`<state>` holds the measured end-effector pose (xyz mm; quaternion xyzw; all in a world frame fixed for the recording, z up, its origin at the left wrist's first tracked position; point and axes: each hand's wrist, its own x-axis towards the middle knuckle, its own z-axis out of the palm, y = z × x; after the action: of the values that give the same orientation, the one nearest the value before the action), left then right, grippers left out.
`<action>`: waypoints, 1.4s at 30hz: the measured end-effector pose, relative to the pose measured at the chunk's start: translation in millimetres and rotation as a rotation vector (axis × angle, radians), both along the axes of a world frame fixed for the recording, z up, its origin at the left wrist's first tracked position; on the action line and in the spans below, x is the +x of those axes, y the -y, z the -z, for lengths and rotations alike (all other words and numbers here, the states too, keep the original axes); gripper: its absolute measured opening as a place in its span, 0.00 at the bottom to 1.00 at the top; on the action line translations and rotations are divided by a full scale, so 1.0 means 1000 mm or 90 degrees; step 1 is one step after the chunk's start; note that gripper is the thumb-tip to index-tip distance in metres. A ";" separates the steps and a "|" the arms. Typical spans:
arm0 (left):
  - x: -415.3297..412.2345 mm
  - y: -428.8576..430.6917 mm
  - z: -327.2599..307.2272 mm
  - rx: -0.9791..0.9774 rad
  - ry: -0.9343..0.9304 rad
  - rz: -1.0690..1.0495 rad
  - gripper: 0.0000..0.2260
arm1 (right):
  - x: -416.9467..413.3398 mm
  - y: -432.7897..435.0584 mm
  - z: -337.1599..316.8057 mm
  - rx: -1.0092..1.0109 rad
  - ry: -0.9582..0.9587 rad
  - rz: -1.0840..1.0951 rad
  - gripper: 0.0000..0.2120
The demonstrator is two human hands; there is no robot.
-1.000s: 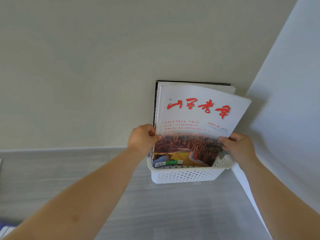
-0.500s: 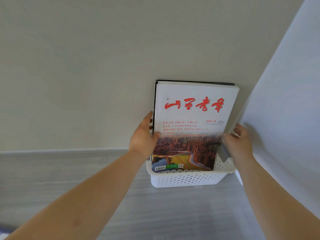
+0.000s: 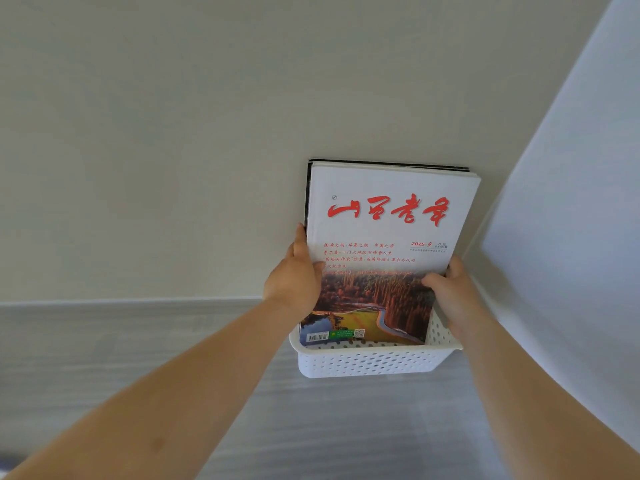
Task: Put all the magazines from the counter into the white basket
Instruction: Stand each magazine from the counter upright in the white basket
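Head view — magazines upright in white basket, side edges clamped by left hand, right hand.

Single head cam, fwd/down, prob. close to basket at wall.

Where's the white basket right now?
In the head view the basket sits right of centre on the counter, in the wall corner, holding upright magazines.

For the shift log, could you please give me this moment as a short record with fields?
white basket: perforated, on the grey counter, by the wall corner
magazines: stack standing upright in the basket, red-titled white cover in front
left hand: holds the stack's left edge, thumb on the cover
right hand: grips the right edge, thumb across the cover
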<state>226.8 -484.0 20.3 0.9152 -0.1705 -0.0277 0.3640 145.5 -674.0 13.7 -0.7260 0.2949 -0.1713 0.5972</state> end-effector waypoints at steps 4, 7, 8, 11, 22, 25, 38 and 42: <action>0.001 -0.004 -0.003 -0.112 -0.089 0.058 0.30 | -0.004 0.000 -0.004 -0.047 -0.015 -0.023 0.24; -0.006 -0.021 -0.007 -0.077 -0.092 0.065 0.29 | -0.011 -0.011 -0.010 -0.070 -0.001 0.048 0.23; -0.011 -0.030 -0.008 -0.058 -0.090 0.053 0.28 | -0.015 -0.016 -0.013 -0.089 0.000 0.082 0.23; -0.032 -0.068 -0.010 -0.079 -0.096 0.013 0.19 | -0.035 -0.039 -0.024 -0.144 0.013 0.126 0.20; -0.143 -0.283 0.015 -0.171 -0.132 -0.150 0.07 | -0.106 -0.202 -0.014 -0.182 0.017 -0.022 0.15; -0.173 -0.346 0.029 -0.152 -0.148 -0.219 0.09 | -0.113 -0.266 0.009 -0.204 -0.020 -0.110 0.15; -0.221 -0.498 0.081 0.038 -0.211 -0.308 0.14 | -0.157 -0.455 0.103 -0.477 -0.259 -0.446 0.26; -0.223 -0.500 0.088 0.131 -0.204 -0.253 0.20 | -0.166 -0.463 0.111 -0.564 -0.302 -0.465 0.28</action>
<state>3.9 15.9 -67.6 0.9469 0.0763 -0.1174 0.2894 -20.4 -211.4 -97.6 -0.9773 0.0526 0.1037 0.1773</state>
